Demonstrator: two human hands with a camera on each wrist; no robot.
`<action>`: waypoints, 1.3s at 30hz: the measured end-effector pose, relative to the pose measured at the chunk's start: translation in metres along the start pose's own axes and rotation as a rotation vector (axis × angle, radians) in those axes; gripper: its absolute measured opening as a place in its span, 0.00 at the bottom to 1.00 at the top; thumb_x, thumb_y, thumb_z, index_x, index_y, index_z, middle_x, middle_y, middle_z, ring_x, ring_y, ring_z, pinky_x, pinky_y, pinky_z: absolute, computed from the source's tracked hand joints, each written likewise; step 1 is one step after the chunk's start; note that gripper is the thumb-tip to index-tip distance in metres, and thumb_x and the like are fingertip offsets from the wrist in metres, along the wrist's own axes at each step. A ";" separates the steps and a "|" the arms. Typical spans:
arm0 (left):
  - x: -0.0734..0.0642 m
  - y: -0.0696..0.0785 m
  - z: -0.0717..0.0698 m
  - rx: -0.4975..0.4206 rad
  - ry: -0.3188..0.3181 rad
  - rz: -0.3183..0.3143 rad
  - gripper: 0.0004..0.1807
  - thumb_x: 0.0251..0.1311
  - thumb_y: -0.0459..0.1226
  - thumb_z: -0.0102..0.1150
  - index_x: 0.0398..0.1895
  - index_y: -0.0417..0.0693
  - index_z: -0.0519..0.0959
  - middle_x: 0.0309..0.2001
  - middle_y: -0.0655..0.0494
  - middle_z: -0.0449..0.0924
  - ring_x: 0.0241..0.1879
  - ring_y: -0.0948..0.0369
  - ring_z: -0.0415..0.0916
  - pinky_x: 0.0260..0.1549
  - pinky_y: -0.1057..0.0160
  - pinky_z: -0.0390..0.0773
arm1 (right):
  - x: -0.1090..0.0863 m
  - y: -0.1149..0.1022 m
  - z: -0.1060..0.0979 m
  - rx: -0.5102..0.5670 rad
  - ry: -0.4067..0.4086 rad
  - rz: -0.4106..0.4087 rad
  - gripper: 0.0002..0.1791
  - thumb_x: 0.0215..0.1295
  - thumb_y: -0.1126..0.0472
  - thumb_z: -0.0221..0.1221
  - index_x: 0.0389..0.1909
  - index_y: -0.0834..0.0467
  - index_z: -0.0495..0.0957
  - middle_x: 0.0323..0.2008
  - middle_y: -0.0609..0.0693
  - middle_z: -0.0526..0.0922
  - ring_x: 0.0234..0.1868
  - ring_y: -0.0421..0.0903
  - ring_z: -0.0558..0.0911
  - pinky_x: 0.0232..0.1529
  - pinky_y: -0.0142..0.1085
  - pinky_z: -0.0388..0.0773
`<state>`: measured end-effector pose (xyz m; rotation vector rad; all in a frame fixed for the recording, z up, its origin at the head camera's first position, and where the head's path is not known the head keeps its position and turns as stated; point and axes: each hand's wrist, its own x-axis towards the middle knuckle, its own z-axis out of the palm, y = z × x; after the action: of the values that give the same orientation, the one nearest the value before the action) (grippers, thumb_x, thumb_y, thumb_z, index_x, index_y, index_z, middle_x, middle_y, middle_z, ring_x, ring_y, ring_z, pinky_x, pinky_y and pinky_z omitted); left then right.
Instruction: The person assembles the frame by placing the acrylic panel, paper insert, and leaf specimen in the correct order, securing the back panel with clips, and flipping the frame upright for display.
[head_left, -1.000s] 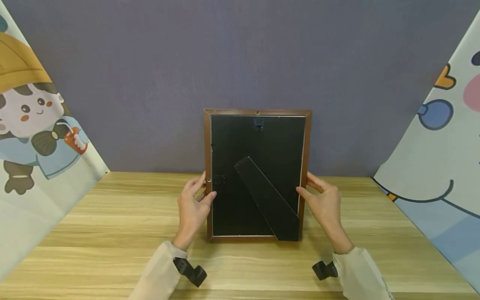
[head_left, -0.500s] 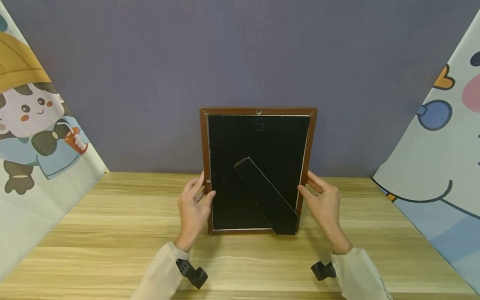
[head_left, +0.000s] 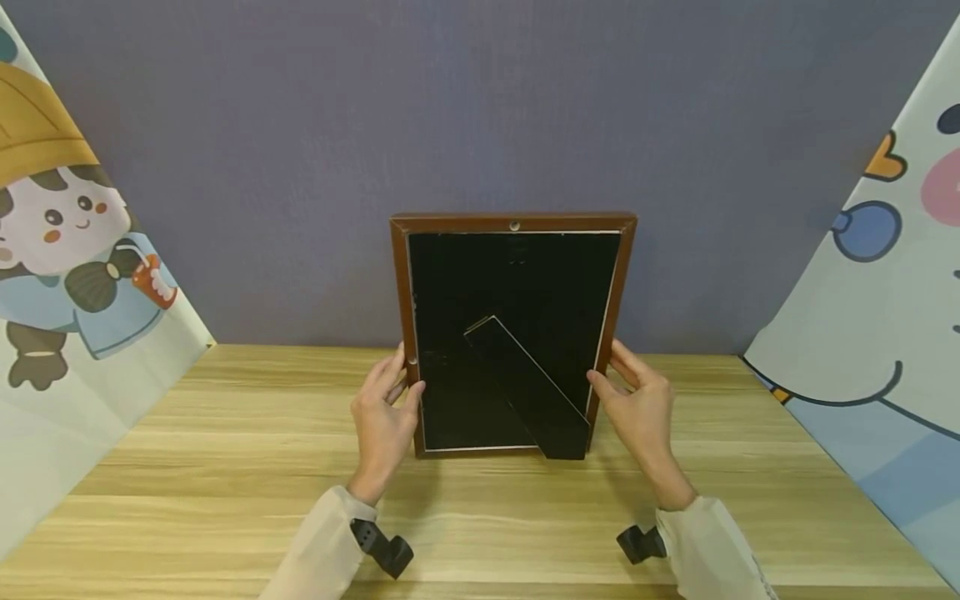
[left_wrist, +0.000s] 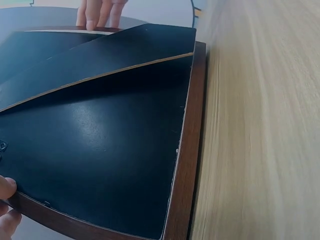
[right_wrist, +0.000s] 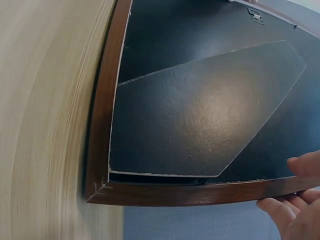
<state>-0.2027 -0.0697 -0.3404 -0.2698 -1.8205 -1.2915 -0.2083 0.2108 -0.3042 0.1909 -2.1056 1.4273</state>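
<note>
A brown picture frame [head_left: 514, 223] stands on edge with its black backing [head_left: 465, 400] facing me. Across the backing slants a black easel leg [head_left: 536, 400], its wide end at the lower right, lifted slightly from the board in the left wrist view. My left hand [head_left: 384, 425] grips the left side, thumb on the back and fingers behind the edge. On the opposite side my right hand [head_left: 641, 417] pinches the rim the same way, thumb [right_wrist: 305, 164] over the backing. The front of the frame is hidden.
The frame is over a light wood-grain table [head_left: 225, 467]. Behind rises a grey-purple wall panel [head_left: 300, 167]. Panels with cartoon prints flank it, a child figure [head_left: 82, 225] on the left. Each wrist wears a small black camera [head_left: 382, 550].
The frame's lower edge has risen in the head view, and its top now looks wider and closer to me. Both hands keep their grip and have shifted slightly left.
</note>
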 end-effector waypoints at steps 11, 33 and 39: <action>0.001 -0.007 -0.005 0.012 0.006 -0.016 0.30 0.47 0.15 0.60 0.59 0.32 0.73 0.53 0.34 0.75 0.51 0.40 0.76 0.42 0.55 0.80 | -0.006 0.004 0.010 0.074 -0.030 -0.054 0.32 0.52 0.77 0.63 0.61 0.71 0.68 0.63 0.66 0.69 0.58 0.61 0.74 0.42 0.17 0.74; 0.008 -0.021 -0.009 -0.138 -0.050 -0.127 0.29 0.48 0.16 0.61 0.58 0.33 0.74 0.53 0.33 0.76 0.48 0.42 0.78 0.42 0.73 0.79 | -0.006 0.011 0.013 -0.070 -0.099 -0.120 0.31 0.56 0.78 0.57 0.62 0.71 0.61 0.58 0.65 0.68 0.57 0.59 0.73 0.51 0.37 0.79; 0.010 -0.021 -0.009 -0.115 -0.057 -0.130 0.29 0.48 0.17 0.62 0.58 0.32 0.74 0.51 0.33 0.78 0.47 0.42 0.79 0.42 0.60 0.82 | -0.007 0.006 0.015 -0.134 0.008 -0.288 0.19 0.50 0.81 0.58 0.45 0.73 0.69 0.37 0.62 0.75 0.37 0.52 0.76 0.36 0.15 0.73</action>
<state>-0.2169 -0.0892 -0.3467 -0.2562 -1.8395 -1.4952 -0.2106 0.1986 -0.3171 0.4162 -2.0613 1.1135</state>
